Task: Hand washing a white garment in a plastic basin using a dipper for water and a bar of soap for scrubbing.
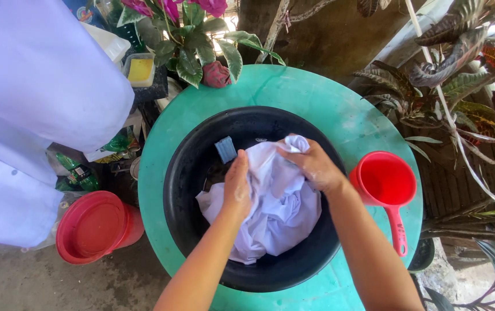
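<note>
A wet white garment (pixel 279 216) lies bunched in a black basin (pixel 187 173) that stands on a round teal surface (pixel 322 98). My left hand (pixel 237 185) grips a fold of the cloth near the basin's middle. My right hand (pixel 315 166) clutches another fold just to the right, the two hands close together over the cloth. A blue soap bar (pixel 226 150) leans on the basin's inner wall, just above my left hand.
A red dipper (pixel 387 187) with a handle rests on the teal surface at right. A red lidded bucket (pixel 95 226) stands on the floor at left. White clothing (pixel 28 115) hangs at far left. Potted plants (pixel 192 40) and foliage (pixel 460 69) crowd the back and right.
</note>
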